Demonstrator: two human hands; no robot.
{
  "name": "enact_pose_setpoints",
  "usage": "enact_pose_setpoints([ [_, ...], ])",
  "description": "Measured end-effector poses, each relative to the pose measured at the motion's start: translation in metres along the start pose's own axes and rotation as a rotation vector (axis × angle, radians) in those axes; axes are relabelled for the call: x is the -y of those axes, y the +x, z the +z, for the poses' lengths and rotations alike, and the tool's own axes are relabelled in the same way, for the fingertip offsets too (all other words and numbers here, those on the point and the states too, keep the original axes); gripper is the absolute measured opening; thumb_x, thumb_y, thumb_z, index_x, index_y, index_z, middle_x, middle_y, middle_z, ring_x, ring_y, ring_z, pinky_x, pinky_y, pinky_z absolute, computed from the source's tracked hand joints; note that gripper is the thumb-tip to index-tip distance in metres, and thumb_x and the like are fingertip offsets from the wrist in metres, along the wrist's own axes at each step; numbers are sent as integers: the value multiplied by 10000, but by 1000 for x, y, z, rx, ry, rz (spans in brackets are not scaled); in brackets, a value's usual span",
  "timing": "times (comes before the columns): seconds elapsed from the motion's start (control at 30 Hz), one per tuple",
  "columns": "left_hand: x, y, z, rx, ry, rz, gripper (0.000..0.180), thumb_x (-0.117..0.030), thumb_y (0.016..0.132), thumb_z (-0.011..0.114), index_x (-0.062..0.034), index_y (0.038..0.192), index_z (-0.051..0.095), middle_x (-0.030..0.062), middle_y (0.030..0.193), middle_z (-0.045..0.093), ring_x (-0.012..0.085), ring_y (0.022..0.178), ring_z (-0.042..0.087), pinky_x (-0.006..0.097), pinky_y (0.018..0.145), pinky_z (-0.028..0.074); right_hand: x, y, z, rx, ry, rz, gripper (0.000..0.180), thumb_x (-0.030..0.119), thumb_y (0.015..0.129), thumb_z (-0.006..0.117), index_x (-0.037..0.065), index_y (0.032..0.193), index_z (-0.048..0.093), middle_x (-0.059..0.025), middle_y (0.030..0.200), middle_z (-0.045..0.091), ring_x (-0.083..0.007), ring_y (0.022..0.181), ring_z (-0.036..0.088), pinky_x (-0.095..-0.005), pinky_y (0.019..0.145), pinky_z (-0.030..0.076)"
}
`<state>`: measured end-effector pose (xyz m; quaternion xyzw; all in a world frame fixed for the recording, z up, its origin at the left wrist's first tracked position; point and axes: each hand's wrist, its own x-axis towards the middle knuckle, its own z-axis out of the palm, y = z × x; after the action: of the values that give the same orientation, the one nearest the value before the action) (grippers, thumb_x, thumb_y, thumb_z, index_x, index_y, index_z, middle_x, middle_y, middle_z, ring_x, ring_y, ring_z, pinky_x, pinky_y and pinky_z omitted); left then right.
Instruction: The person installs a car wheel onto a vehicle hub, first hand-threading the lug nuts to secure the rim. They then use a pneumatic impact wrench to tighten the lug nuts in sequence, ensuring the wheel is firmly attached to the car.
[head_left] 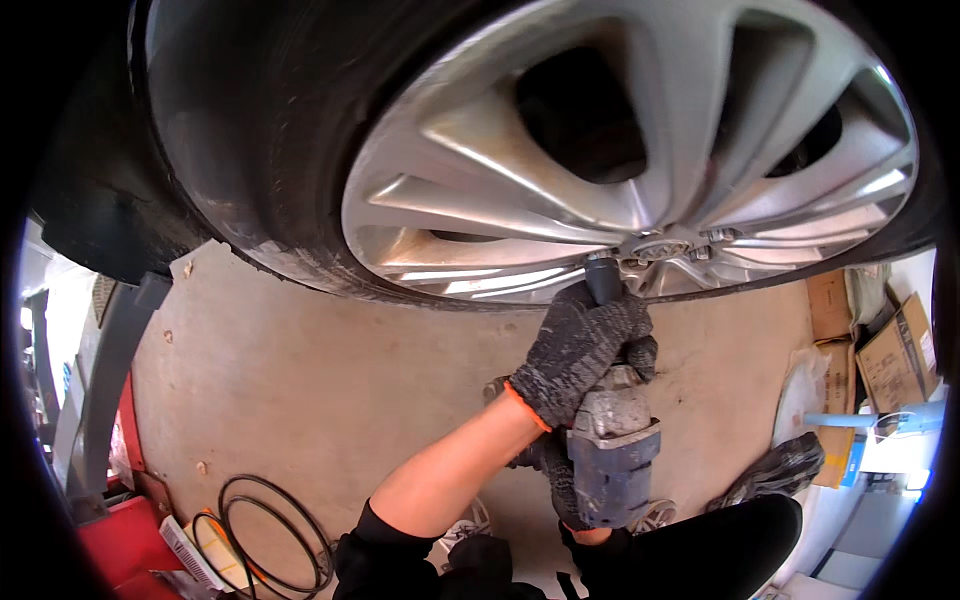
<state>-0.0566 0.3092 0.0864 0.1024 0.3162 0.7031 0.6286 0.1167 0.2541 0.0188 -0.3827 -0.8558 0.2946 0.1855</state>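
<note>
A silver alloy wheel with a black tyre hangs above the floor before me. I hold a worn grey-blue impact wrench upright beneath it. Its dark socket points up at the wheel's hub, over or against a lug position left of the centre cap. My left hand, in a dark knit glove with an orange cuff, closes round the wrench's front end just below the socket. Lower down, my gloved right hand grips the wrench at its handle, partly hidden by the tool body. Lug bolts show right of the cap.
A dark metal post stands at left above a red base. A coiled black hose lies on the floor at lower left. Cardboard boxes and a black plastic bag lie at right. My knee is near the bag.
</note>
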Motion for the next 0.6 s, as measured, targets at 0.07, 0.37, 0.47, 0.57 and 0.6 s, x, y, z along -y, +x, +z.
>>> enact_pose_setpoints([
  [0.07,0,0,3,-25,5,16,132,-94,807,616,18,833,553,85,620,553,173,509,568,289,487,496,10,13,-7,-26,26,2,551,263,852,599,68,1337,425,-140,1372,421,-309,1252,396,-435,1054,287],
  [0.37,11,9,5,-59,-10,169,125,-87,822,599,-8,776,513,59,616,528,155,526,566,293,474,449,-9,20,-9,-75,-118,53,690,316,805,648,76,1383,358,-135,1430,345,-325,1326,285,-448,1105,186],
  [0.47,8,7,-7,100,-198,99,151,-100,823,627,-5,854,514,59,664,542,159,554,582,295,496,478,-4,18,-7,-124,-505,-103,638,305,816,634,72,1357,390,-154,1388,387,-345,1282,339,-453,1073,241],
  [0.57,2,10,-19,220,-249,-17,209,-99,804,640,2,933,511,78,671,553,171,537,572,311,513,505,6,13,-7,-5,-788,-90,607,287,842,612,57,1357,386,-155,1398,372,-361,1286,320,-440,1081,226],
  [0.6,0,12,-20,244,-270,-66,210,-102,803,638,2,935,512,83,664,555,173,532,569,315,512,507,10,11,-9,6,-699,-73,589,284,849,604,51,1348,396,-158,1391,381,-370,1279,327,-439,1080,230],
])
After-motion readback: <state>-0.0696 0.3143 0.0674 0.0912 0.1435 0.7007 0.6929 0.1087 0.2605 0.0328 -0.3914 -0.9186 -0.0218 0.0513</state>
